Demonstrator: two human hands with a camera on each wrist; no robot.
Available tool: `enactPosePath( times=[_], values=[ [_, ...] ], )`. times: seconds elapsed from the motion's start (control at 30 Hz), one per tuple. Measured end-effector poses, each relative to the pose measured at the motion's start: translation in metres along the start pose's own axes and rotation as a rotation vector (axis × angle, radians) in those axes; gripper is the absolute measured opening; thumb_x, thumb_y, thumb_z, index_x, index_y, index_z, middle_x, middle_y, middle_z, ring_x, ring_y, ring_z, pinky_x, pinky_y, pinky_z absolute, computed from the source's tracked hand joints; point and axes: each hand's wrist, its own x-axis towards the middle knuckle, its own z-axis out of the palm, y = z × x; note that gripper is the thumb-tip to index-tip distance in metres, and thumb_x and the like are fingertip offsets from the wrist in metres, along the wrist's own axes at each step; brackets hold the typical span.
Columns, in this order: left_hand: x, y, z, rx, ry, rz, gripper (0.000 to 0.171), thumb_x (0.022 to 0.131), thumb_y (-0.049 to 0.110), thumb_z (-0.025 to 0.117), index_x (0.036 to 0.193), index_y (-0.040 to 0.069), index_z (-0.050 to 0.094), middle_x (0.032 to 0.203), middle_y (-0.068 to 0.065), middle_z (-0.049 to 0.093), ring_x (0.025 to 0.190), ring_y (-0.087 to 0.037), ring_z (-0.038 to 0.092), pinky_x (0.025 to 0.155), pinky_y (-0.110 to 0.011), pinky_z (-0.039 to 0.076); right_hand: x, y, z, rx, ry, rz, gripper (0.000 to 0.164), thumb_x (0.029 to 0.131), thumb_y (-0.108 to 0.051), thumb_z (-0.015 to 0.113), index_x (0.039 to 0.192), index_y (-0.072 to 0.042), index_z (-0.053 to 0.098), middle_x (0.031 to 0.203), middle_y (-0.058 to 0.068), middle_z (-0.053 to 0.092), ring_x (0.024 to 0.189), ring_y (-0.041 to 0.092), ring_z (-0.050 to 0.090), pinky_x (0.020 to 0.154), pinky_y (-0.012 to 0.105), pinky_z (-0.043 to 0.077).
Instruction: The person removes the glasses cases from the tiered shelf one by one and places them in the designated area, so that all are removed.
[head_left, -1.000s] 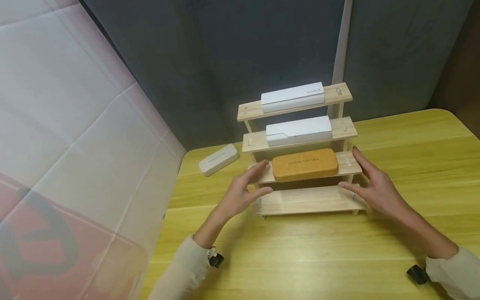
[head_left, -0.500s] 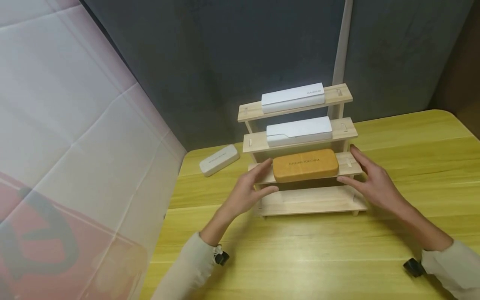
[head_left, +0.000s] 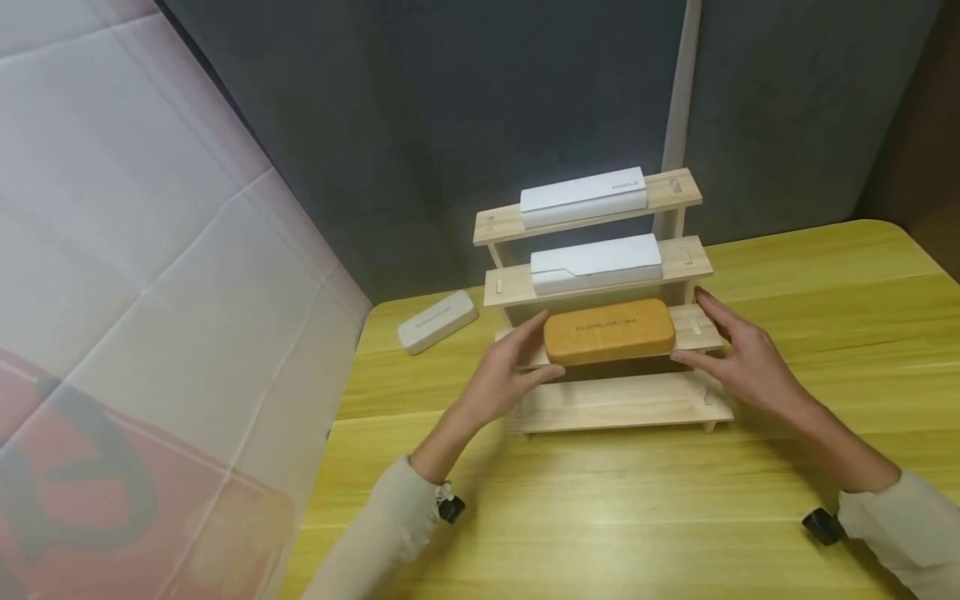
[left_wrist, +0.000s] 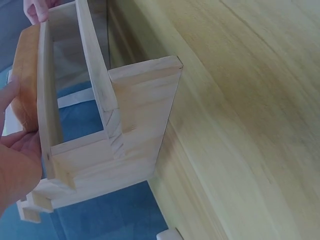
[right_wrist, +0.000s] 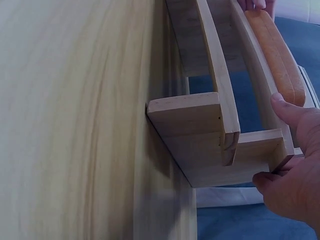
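An orange glasses case (head_left: 609, 331) lies on the second-lowest tier of a stepped wooden display stand (head_left: 626, 402). My left hand (head_left: 498, 379) holds the case's left end, its thumb at the front and its fingers against the end. In the left wrist view that thumb lies over the orange case (left_wrist: 26, 75). Around the right end of the same tier, my right hand (head_left: 757, 371) grips the board. Its thumb rests on the front edge near the case, and its other fingers reach round the board's end, partly hidden.
Two white cases sit higher up: one (head_left: 596, 265) on the third tier, another (head_left: 583, 198) on the top. A small pale case (head_left: 437, 322) lies on the yellow wood-grain table (head_left: 600, 508), left of the stand. A dark curtain (head_left: 487, 108) hangs behind.
My left hand has moved right, from the tier's left end onto the orange case. The right hand has shifted slightly left along the tier. The cases have stayed in place.
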Motion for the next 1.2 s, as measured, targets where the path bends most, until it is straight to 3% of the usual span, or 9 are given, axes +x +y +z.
enactPosePath(
  times=[0.3, 0.63, 0.83, 1.03, 1.2],
  values=[
    [0.01, -0.001, 0.003, 0.024, 0.022, 0.014, 0.084, 0.094, 0.021, 0.084, 0.163, 0.004, 0.039, 0.165, -0.013, 0.044, 0.147, -0.025, 0.048, 0.12, -0.028, 0.039, 0.005, 0.001, 0.0, 0.01, -0.001, 0.019, 0.098, 0.087, -0.015, 0.09, 0.163, 0.005, 0.032, 0.165, 0.033, 0.033, 0.146, 0.057, 0.037, 0.11, 0.068, 0.04],
    [0.013, -0.007, 0.005, -0.098, 0.043, 0.063, 0.081, 0.088, 0.009, 0.087, 0.157, -0.001, 0.045, 0.157, -0.017, 0.052, 0.138, -0.027, 0.059, 0.114, -0.026, 0.047, 0.005, -0.001, -0.001, 0.017, 0.009, 0.04, 0.091, 0.087, -0.013, 0.09, 0.159, 0.009, 0.038, 0.16, 0.036, 0.039, 0.143, 0.059, 0.039, 0.111, 0.069, 0.04],
    [0.012, -0.007, 0.004, -0.017, 0.054, 0.051, 0.081, 0.087, 0.018, 0.091, 0.156, 0.004, 0.05, 0.157, -0.01, 0.054, 0.144, -0.021, 0.051, 0.12, -0.03, 0.04, 0.005, -0.001, -0.001, 0.019, 0.012, 0.044, 0.091, 0.087, -0.013, 0.09, 0.158, 0.009, 0.038, 0.16, 0.036, 0.039, 0.143, 0.06, 0.04, 0.109, 0.069, 0.04],
    [0.013, -0.005, 0.005, -0.023, 0.014, 0.031, 0.088, 0.09, 0.025, 0.089, 0.162, 0.008, 0.042, 0.161, -0.008, 0.05, 0.149, -0.019, 0.044, 0.125, -0.035, 0.033, 0.004, 0.0, -0.002, 0.026, 0.017, 0.037, 0.091, 0.086, -0.011, 0.091, 0.158, 0.009, 0.038, 0.159, 0.036, 0.04, 0.144, 0.059, 0.04, 0.11, 0.069, 0.04],
    [0.014, -0.007, 0.007, -0.031, 0.018, 0.048, 0.087, 0.09, 0.023, 0.088, 0.163, 0.01, 0.042, 0.161, -0.007, 0.05, 0.149, -0.019, 0.045, 0.126, -0.036, 0.033, 0.004, 0.001, -0.002, 0.023, 0.02, 0.03, 0.091, 0.086, -0.01, 0.09, 0.158, 0.009, 0.039, 0.159, 0.036, 0.04, 0.144, 0.059, 0.04, 0.11, 0.068, 0.04]
  ],
)
